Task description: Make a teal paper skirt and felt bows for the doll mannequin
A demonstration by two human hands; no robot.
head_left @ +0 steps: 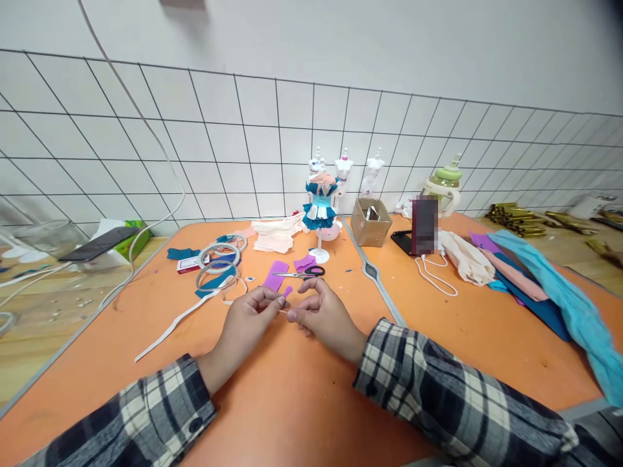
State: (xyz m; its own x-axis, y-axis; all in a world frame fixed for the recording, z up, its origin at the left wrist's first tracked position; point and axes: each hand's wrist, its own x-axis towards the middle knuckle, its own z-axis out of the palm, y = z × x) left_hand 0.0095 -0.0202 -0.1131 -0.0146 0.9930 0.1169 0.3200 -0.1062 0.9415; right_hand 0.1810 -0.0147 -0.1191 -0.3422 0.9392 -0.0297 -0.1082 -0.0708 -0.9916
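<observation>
My left hand (254,311) is closed in a pinch, and a small purple strip (287,292) shows at its fingertips. A thin white strip (283,311) spans the short gap between my hands. Its right end is pinched between the thumb and forefinger of my right hand (324,316), whose other fingers are curled. Scissors (298,275) with black handles lie just beyond my hands, beside a flat purple piece (276,275). Behind them stands a small dress form (320,206) in a teal ruffled dress with a pale front.
Rolls of tape (217,275) and a long white ribbon (178,324) lie to the left. A cardboard box (370,222), a propped phone (425,226) and a green-lidded bottle (444,185) stand at the back right. Blue cloth (559,285) drapes along the right side of the orange mat (302,402).
</observation>
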